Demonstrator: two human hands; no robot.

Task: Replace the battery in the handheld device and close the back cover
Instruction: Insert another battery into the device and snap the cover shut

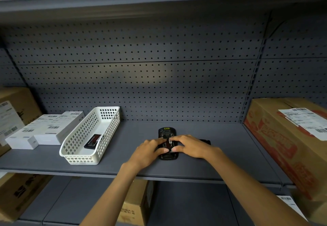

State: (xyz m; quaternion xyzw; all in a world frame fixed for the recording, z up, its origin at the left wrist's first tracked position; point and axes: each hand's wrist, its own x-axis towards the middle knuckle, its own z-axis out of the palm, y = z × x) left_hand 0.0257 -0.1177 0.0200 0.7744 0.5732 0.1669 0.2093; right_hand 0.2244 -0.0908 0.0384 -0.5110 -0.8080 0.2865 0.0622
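Way off to the left of both hands there's a brown cardboard box with a shipping label, and right next to it a little stack of white boxes with barcode stickers on top. Closer in, still left of the left hand, sits a white plastic basket with a grid of holes in its walls. Inside it, 1 battery lies flat, dark with a reddish label, toward the end nearer the person.

Then the action. The left hand and right hand both rest on the handheld device, which lies back-side up on the grey shelf with its cover off. Between the fingertips there's a second battery, dark with a red label, sitting in the open bay. Both hands have fingers spread and pressed down on it, thumbs along its near edge, so they're pushing or holding it in place rather than clenched around anything. The top end of the device pokes out beyond the fingers, the bottom end below the thumbs.

Just behind the right hand, partly hidden by it, a flat black piece lies on the shelf, likely the back cover. Far right of the hands is a big cardboard box with red print and a white label.
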